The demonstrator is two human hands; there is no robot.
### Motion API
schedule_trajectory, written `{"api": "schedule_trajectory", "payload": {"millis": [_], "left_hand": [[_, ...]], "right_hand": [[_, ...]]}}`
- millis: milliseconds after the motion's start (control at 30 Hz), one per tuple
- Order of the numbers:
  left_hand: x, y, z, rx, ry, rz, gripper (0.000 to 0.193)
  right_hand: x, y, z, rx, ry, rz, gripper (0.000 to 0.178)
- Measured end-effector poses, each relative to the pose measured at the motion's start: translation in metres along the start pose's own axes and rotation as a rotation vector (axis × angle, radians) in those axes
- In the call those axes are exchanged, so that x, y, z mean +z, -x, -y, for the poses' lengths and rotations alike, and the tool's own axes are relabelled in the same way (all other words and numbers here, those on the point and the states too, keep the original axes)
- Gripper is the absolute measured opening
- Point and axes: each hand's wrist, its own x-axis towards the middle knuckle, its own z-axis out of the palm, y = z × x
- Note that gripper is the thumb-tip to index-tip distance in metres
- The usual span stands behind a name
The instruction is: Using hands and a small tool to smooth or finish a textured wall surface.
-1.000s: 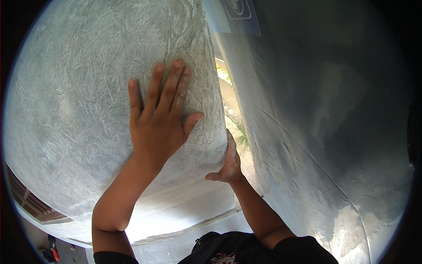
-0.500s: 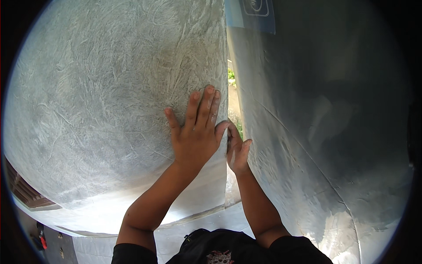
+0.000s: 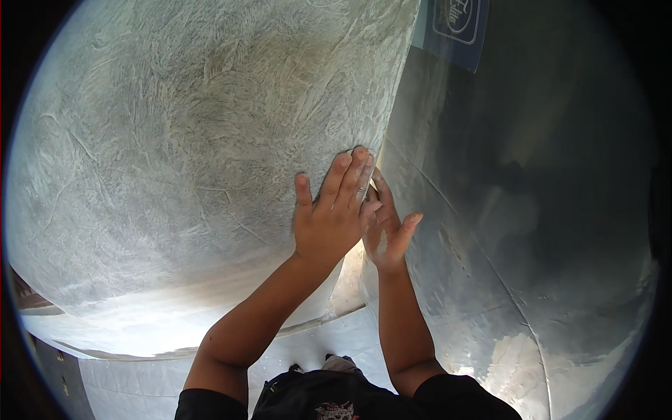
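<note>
A large pale-grey panel point(image 3: 189, 133) with a rough, swirled and creased face fills the left and middle. My left hand point(image 3: 329, 224) lies flat on it close to its right edge, back of the hand showing and fingers stretched out. At that edge, my right hand point(image 3: 386, 234) is turned palm toward me, its thumb standing apart to the right. Its fingertips are partly hidden by the left hand and the panel's edge. The thumb side of my left hand overlaps the right hand's fingers. Both hands carry pale smears.
A dark, smooth grey surface point(image 3: 553, 175) with a long curved crease takes up the right side. A blue label point(image 3: 458, 35) sits at its top. A narrow bright gap point(image 3: 348, 280) shows below the hands. A smooth grey surface point(image 3: 161, 381) lies below.
The panel's right edge now leans to the right at its top, and the gap beside it has narrowed. Both hands have shifted a little to the right in the view and closer together.
</note>
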Motion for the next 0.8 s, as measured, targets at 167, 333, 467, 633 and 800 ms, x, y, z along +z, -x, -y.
{"api": "schedule_trajectory", "payload": {"millis": [167,333,467,633,800], "left_hand": [[0.018,0.079,-0.015,-0.044,-0.007,0.056,0.063],[0.006,0.036,-0.025,-0.199,0.042,0.094,0.065],[0.011,0.028,-0.025,-0.215,-0.027,0.045,0.065],[0.035,0.099,-0.047,-0.176,-0.035,0.037,0.066],[0.006,0.023,-0.036,-0.309,0.002,0.136,0.061]], "right_hand": [[0.008,-0.005,0.004,-0.061,0.124,0.103,0.125],[-0.008,-0.006,0.014,-0.115,0.367,0.233,0.126],[-0.025,-0.019,0.021,-0.231,0.456,0.339,0.121],[-0.025,-0.017,0.013,-0.224,0.389,0.332,0.120],[-0.038,-0.013,0.015,-0.163,0.332,0.316,0.119]]}}
